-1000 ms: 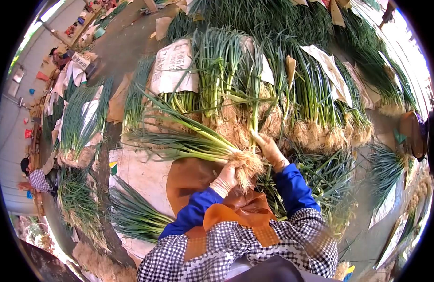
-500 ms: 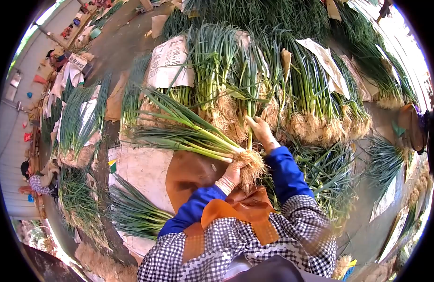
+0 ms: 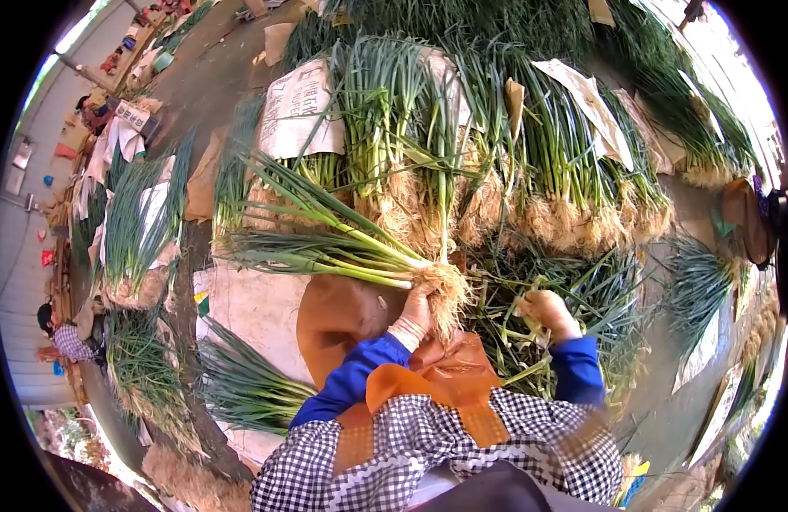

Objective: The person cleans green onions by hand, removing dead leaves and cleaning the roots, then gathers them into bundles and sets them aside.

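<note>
My left hand (image 3: 418,313) is wrapped round the root end of a bunch of green onions (image 3: 360,249). Its pale, stringy roots (image 3: 446,294) hang to the right of my fingers, and the long leaves fan out to the upper left. My right hand (image 3: 547,314) is closed, over a pile of loose green leaves (image 3: 505,328); what its fingers hold is too small to make out. One single green onion (image 3: 443,213) points upward just beyond the bunch, its lower end by the roots.
Upright bundles of green onions (image 3: 573,171) stand ahead, some under sacking (image 3: 302,111). A smaller bunch (image 3: 253,380) lies on a pale sheet (image 3: 261,311) at left. An orange-brown apron (image 3: 347,311) covers my lap. Another person (image 3: 69,340) works at far left.
My right hand has let go of the single green onion and moved right and down, over the loose leaves. My left hand still holds the bunch, nearly in place.
</note>
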A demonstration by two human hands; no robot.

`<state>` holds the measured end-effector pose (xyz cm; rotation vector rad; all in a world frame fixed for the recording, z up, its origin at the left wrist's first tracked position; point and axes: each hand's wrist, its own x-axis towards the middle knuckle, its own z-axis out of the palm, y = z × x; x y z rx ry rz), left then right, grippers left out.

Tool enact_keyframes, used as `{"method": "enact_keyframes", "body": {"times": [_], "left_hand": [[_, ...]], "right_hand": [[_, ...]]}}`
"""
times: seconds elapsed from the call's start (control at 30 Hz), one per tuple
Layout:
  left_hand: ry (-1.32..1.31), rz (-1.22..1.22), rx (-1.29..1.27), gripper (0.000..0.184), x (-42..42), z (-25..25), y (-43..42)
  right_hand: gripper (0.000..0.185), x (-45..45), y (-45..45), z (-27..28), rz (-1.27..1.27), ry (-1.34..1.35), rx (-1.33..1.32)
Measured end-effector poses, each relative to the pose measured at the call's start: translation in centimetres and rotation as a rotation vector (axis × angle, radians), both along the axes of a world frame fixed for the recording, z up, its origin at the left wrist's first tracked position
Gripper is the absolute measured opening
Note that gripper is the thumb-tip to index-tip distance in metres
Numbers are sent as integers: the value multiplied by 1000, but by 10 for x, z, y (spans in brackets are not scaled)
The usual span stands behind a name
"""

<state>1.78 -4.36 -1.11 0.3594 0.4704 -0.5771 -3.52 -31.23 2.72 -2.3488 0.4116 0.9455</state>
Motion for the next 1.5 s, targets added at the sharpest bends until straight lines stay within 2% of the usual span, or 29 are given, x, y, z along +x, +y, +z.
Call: {"method": "enact_keyframes", "body": {"times": [0.07,0.13,0.2,0.27,0.37,0.4,0.47,0.53,0.6,0.67,0.7,0.73,0.77,0.8,0.83,0.9,0.93,1.0,1.07,1.1,1.13,1.2,1.23,1.27,1.3,1.33,1.4,1.47,1.5], "left_hand": [[-38,-62,-30,28,0,-12,6],[-4,-76,-37,29,-1,-4,6],[26,-90,-33,29,-4,-1,9],[-91,-58,-50,30,-6,-1,6],[-131,-7,43,30,-4,-2,2],[-116,19,40,30,-4,-6,1],[-65,5,30,30,-3,-5,1],[30,19,20,31,-2,1,1],[-92,21,86,30,2,6,1],[-83,26,100,31,6,-8,6],[-83,30,71,31,6,-5,7],[-83,37,40,31,5,-2,8],[-108,46,52,32,5,5,8],[-107,41,53,32,5,6,9],[-86,13,23,32,6,6,11],[-48,-4,-2,31,-2,2,13],[-106,2,5,31,-2,-3,13],[-240,24,18,30,7,-8,15],[-223,-4,40,31,7,9,16],[-192,10,79,31,6,8,17],[-159,21,113,32,4,7,16],[-116,48,127,32,6,2,15],[-80,47,111,31,6,-2,16],[-44,45,97,30,6,-5,17],[-149,56,140,29,8,4,15],[-45,47,125,25,9,2,17],[-106,70,219,26,12,7,19],[-119,10,44,30,14,-10,25],[-143,-24,-10,30,12,-4,26]], "right_hand": [[40,11,-17,-71,285,-306,-394],[45,66,27,-51,-175,-647,187],[43,116,80,9,-396,-527,318],[38,166,103,-54,-325,-729,212],[34,166,124,-51,-205,-905,-29],[31,153,124,-41,-213,-865,53],[29,115,126,-40,-311,-752,603],[25,60,108,7,-200,-590,947],[23,14,66,27,-147,-174,1040],[22,-21,12,10,-282,21,961],[21,-40,-23,-31,-107,-109,637],[21,-38,-35,-53,53,-48,245],[21,-36,-48,-74,237,67,-121],[24,-23,-51,-76,393,370,-545],[35,-17,-34,-56,152,-136,-374],[42,29,21,-26,-96,-553,-3],[43,49,53,-21,-361,-548,467],[43,83,92,-12,-514,-317,1075],[36,109,132,-28,-376,-543,828],[29,112,138,-27,-121,-813,216],[28,111,143,-27,-99,-909,106],[28,91,140,-23,-99,-907,374],[26,81,136,-24,78,-967,280],[25,58,127,3,-30,-778,548],[27,39,113,29,18,-866,740],[26,25,94,33,158,-881,711],[24,4,55,38,-226,-143,873],[23,11,32,-19,322,-416,-15],[26,18,37,-21,169,-417,73]]}}
